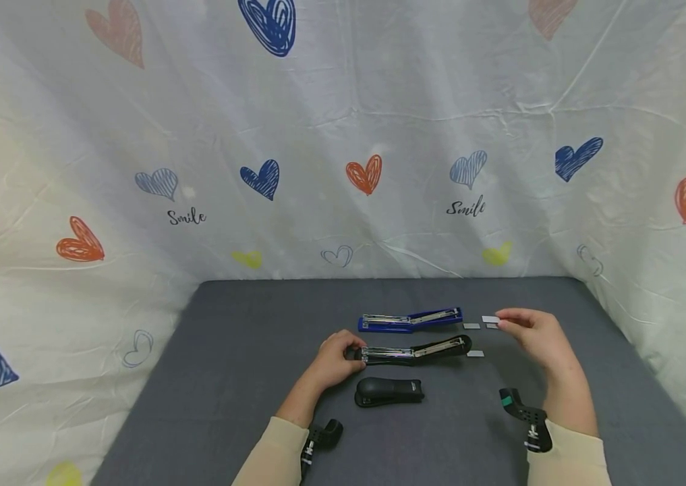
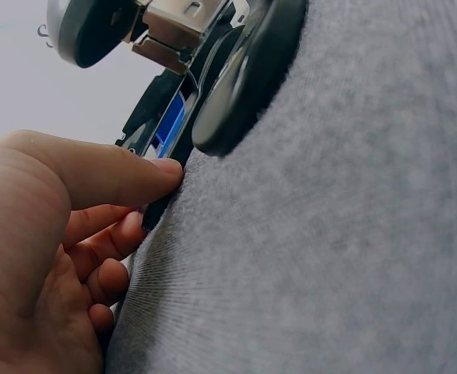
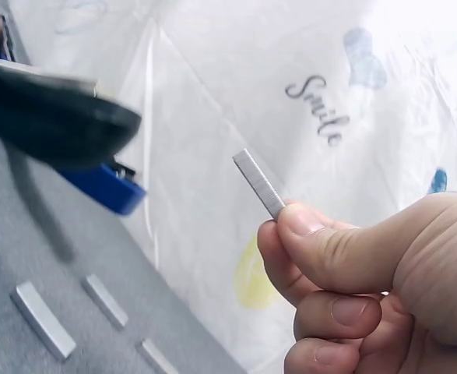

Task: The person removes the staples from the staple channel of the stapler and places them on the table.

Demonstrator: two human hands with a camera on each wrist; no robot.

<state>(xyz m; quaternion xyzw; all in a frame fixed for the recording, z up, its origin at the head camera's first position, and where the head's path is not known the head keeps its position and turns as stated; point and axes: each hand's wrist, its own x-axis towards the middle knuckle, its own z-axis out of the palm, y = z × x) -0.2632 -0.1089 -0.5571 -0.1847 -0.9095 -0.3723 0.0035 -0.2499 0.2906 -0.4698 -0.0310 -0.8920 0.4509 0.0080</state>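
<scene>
An opened black stapler (image 1: 415,351) lies across the table, its metal staple channel exposed. My left hand (image 1: 338,359) grips its left end, thumb on the near side, as the left wrist view also shows. In my right hand (image 1: 533,334), thumb and forefinger pinch a silver strip of staples (image 3: 259,185) by one end, above the table at the right. Beneath and beside that hand lie more staple strips, one (image 1: 475,354) at the black stapler's right end and another (image 1: 471,326) by the blue stapler (image 1: 385,324), which is opened too.
A closed black stapler (image 1: 388,391) sits nearer to me, just in front of the opened black one. The grey cloth-covered table (image 1: 245,391) ends at a white curtain (image 1: 294,236) printed with hearts. Each wrist carries a black camera mount (image 1: 527,415).
</scene>
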